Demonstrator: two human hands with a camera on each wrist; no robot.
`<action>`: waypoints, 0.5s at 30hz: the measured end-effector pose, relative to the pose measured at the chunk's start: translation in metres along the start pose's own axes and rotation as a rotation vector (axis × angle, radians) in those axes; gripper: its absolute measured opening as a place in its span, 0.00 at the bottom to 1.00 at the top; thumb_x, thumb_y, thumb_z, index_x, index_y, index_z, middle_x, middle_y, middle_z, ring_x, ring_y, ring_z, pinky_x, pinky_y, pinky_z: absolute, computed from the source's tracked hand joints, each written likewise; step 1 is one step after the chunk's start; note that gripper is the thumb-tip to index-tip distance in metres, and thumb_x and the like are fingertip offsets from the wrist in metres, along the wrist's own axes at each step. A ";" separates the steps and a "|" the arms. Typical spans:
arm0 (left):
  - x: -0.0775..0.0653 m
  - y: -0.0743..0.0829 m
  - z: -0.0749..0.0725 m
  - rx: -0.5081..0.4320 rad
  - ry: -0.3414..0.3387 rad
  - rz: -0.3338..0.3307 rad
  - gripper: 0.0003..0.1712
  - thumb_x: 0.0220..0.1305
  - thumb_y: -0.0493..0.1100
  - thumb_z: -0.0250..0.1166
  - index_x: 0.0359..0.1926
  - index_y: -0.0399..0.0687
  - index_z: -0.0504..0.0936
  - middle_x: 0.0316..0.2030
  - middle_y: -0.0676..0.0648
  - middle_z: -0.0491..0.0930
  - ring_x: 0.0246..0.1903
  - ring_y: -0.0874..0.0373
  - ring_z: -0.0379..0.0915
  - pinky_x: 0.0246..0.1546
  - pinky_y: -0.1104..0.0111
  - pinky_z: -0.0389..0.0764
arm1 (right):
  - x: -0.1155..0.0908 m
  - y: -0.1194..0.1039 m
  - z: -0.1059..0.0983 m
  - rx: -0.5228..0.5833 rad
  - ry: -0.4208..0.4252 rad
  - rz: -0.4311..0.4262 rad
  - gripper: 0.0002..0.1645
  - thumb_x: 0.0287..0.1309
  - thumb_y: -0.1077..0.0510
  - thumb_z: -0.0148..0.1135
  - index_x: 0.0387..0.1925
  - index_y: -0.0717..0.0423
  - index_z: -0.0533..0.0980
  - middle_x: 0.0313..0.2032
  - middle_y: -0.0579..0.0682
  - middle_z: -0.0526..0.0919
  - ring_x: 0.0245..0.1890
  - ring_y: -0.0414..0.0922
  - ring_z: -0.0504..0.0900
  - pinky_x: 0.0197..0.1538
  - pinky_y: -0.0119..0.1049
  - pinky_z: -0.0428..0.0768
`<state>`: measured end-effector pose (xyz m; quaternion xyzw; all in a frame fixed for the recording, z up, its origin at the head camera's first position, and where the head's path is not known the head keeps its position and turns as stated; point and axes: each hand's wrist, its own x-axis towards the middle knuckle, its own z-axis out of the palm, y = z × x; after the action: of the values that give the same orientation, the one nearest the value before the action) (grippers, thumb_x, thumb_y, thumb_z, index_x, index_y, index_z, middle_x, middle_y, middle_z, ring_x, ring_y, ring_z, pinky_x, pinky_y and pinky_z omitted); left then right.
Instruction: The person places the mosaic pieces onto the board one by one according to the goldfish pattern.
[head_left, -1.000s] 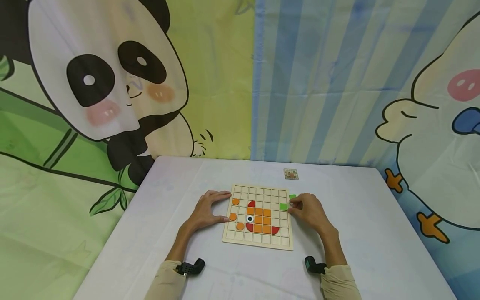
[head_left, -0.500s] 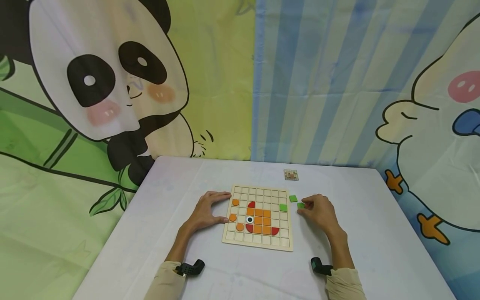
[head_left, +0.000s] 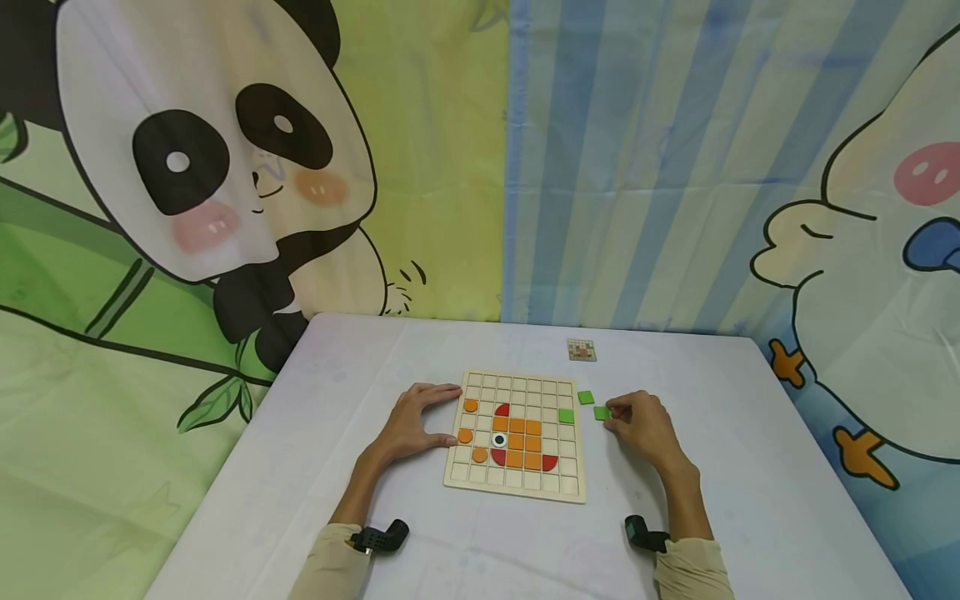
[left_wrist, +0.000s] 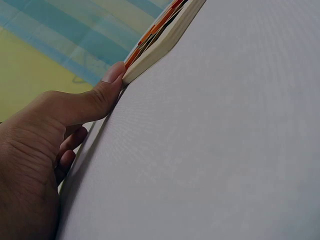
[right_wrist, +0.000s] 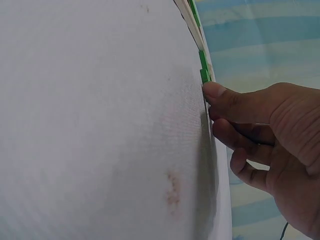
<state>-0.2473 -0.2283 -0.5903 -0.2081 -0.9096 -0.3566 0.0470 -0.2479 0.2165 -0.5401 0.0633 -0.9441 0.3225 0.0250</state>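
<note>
A square wooden grid board (head_left: pixel 517 483) lies on the table. On it are orange squares (head_left: pixel 533 443), red quarter-round pieces (head_left: pixel 550 462), orange discs (head_left: pixel 470 406), an eye piece (head_left: pixel 499 439) and one green square (head_left: pixel 566 416). My left hand (head_left: pixel 408 421) touches the board's left edge with its thumb and fingers spread apart; the left wrist view has its thumb (left_wrist: pixel 97 100) against the rim. Right of the board, my right hand (head_left: pixel 643 425) pinches the right edge of a green square tile (head_left: pixel 602 413) at table level. Another green tile (head_left: pixel 586 397) lies just beyond it.
A small patterned card (head_left: pixel 582 350) lies near the back edge of the white-covered table (head_left: pixel 405 342). Printed curtains (head_left: pixel 442 167) hang behind and around the table. Each wrist wears a black camera on a strap.
My right hand has moved right, away from the board's edge. The green tile at its fingertips now lies farther right, more of it showing. My left hand has stayed put.
</note>
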 end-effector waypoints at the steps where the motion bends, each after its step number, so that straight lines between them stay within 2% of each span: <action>1: 0.000 0.000 0.000 -0.001 -0.001 -0.003 0.52 0.48 0.59 0.88 0.75 0.59 0.81 0.75 0.54 0.79 0.72 0.47 0.71 0.73 0.40 0.67 | 0.000 0.000 0.000 0.004 -0.004 0.001 0.19 0.56 0.69 0.81 0.51 0.69 0.89 0.35 0.55 0.91 0.35 0.46 0.83 0.41 0.40 0.80; 15: 0.000 -0.001 0.000 -0.019 -0.006 -0.004 0.52 0.48 0.60 0.88 0.75 0.60 0.80 0.75 0.54 0.79 0.72 0.47 0.71 0.73 0.40 0.66 | -0.001 0.001 0.000 0.018 -0.019 -0.020 0.14 0.57 0.71 0.79 0.47 0.68 0.90 0.34 0.54 0.91 0.33 0.45 0.82 0.40 0.39 0.80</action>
<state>-0.2482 -0.2287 -0.5911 -0.2075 -0.9068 -0.3645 0.0415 -0.2474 0.2169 -0.5406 0.0758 -0.9407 0.3302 0.0187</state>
